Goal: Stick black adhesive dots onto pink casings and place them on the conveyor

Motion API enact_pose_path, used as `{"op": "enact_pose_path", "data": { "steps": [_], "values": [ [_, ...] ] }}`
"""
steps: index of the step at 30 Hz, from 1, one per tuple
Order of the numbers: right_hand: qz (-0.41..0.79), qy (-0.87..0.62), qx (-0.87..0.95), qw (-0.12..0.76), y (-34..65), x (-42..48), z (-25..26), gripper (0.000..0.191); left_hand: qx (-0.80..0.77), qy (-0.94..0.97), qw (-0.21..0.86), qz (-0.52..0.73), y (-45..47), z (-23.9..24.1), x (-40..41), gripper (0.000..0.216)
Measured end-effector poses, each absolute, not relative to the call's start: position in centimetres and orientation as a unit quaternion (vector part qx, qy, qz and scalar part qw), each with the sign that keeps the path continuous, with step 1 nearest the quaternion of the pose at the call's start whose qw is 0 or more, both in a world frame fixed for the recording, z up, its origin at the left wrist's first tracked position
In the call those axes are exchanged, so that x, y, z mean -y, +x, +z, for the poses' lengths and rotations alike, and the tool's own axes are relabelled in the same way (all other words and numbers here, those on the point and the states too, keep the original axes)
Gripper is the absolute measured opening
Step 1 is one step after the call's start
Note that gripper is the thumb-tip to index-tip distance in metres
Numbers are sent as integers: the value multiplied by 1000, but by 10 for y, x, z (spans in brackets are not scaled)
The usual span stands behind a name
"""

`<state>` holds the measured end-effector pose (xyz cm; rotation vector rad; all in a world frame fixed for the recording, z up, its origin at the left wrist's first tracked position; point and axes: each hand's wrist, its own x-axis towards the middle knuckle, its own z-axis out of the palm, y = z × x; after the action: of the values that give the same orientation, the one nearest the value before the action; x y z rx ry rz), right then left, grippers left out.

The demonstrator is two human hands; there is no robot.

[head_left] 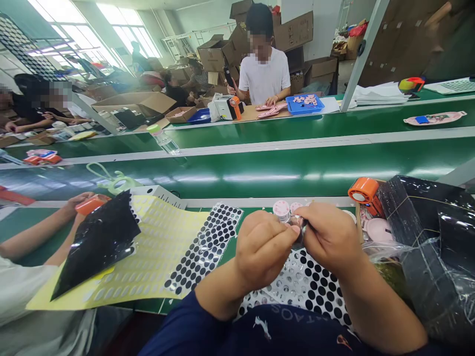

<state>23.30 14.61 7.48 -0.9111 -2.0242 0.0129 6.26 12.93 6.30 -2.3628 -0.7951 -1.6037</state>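
Observation:
In front of my chest, my left hand (262, 247) and my right hand (331, 236) meet with fingers pinched together. Between the fingertips is a small, shiny dark piece (298, 238); the fingers cover most of it, so its exact kind is unclear. Under my hands lies a sheet of round black stickers (326, 289), with many clear spots where dots are gone. Just beyond my fingers stand stacked round pink-and-white pieces (281, 209).
Left of my arm are another dotted sticker sheet (208, 247), a yellow backing sheet (148, 257) and a black sheet (98, 242), near a co-worker's arms. An orange device (365, 190) and black plastic-wrapped bundles (404, 212) sit right. A green conveyor (260, 178) runs across, with a person beyond.

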Motion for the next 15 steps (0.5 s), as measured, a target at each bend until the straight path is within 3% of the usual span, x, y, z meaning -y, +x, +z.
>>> {"op": "enact_pose_path", "data": {
  "steps": [4,8,12,15],
  "values": [
    [49,-351,846,398,241,-148,82,21,308,-801,99,-505,56,68,-140,19],
    [104,-331,830,436,245,-145,85,32,293,-810,142,-488,52,72,-145,17],
    [86,-377,806,448,245,-142,86,14,270,-814,169,-487,51,68,-146,21],
    [81,-380,815,429,245,-138,86,14,253,-809,172,-502,50,64,-146,21]
  ]
}}
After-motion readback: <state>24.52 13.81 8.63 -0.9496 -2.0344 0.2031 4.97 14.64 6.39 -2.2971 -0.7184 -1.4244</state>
